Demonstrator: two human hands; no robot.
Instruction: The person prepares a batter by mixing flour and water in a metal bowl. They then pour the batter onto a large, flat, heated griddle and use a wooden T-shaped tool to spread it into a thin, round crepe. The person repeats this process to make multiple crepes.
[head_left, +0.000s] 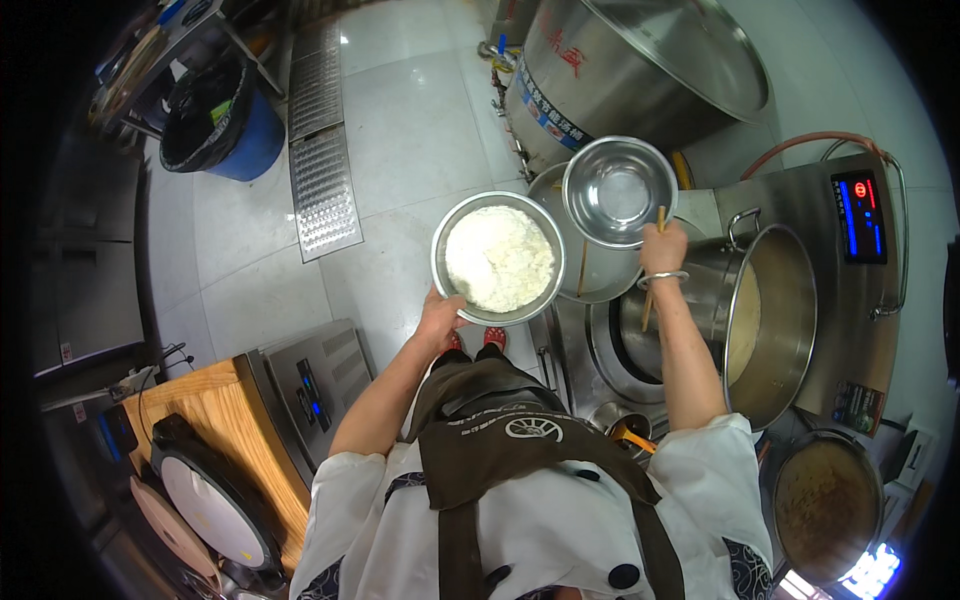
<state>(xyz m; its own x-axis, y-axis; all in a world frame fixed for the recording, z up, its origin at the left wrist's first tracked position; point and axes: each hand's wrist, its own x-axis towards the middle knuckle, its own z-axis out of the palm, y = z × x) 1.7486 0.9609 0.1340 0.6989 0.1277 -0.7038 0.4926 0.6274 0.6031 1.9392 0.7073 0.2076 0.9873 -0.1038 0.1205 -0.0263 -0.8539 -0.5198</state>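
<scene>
My left hand (441, 319) grips the rim of a metal bowl (445, 291) at its lower left. White, lumpy food (501, 259) fills much of this bowl. At the right, my right hand (663, 247) is closed on the rim of an empty steel bowl (619, 192), with a wooden chopstick (648, 311) also in its grasp. Beneath the empty bowl stands a wide metal basin (611, 274) of cloudy liquid, with another thin wooden stick (583, 270) in it. A tall steel stockpot (776, 337) holding pale liquid is just right of my right wrist.
A large lidded steel soup barrel (600, 82) stands beyond the bowls. The steel stove (585, 352) and its control panel (859, 217) are at the right, with a pot of brown contents (827, 506) below. At left are a blue bin (255, 142), a wooden counter (255, 420) and a round electric griddle (214, 510).
</scene>
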